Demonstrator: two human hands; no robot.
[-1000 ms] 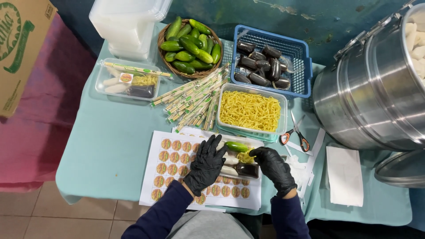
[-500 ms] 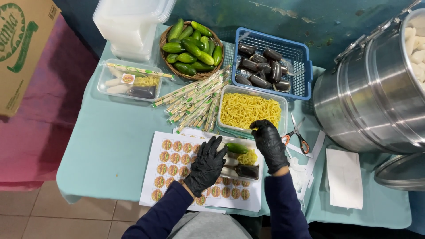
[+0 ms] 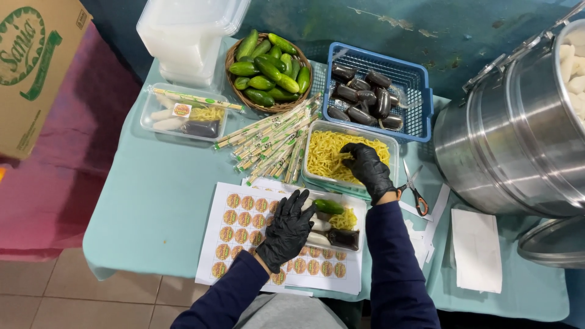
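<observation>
Wearing black gloves and dark blue sleeves, both hands work over a teal-covered desk (image 3: 152,207). Left hand (image 3: 286,228) lies flat, fingers (image 3: 298,204) spread, on the left edge of a small clear plastic meal tray (image 3: 359,210); it presses, grips nothing. The tray sits on a white sheet of round orange stickers (image 3: 234,234) and holds a small green cucumber (image 3: 329,206), a bit of yellow noodles (image 3: 345,219), pale white rolls (image 3: 318,237) and a dark sauce packet (image 3: 342,239).

Right hand (image 3: 365,167) is just beyond, inside a clear rectangular tub of yellow noodles (image 3: 326,155); fingers curl down into the strands, about closed on a pinch of noodles, though the grip itself is hidden under the glove. Orange-handled scissors (image 3: 415,194) lie just right of the tub, with a folded white napkin (image 3: 476,248) nearer on that side. A pile of paper-wrapped chopsticks (image 3: 274,140) fans out left of the tub.

Farther back: a packed clear meal box with lid (image 3: 183,116) at left, a round wicker basket of green cucumbers (image 3: 268,70), a blue plastic basket of dark sauce packets (image 3: 375,97). A stack of empty clear containers (image 3: 189,33) is at the back edge. A large steel pot (image 3: 518,134) stands at right, a cardboard box (image 3: 33,73) at far left.
</observation>
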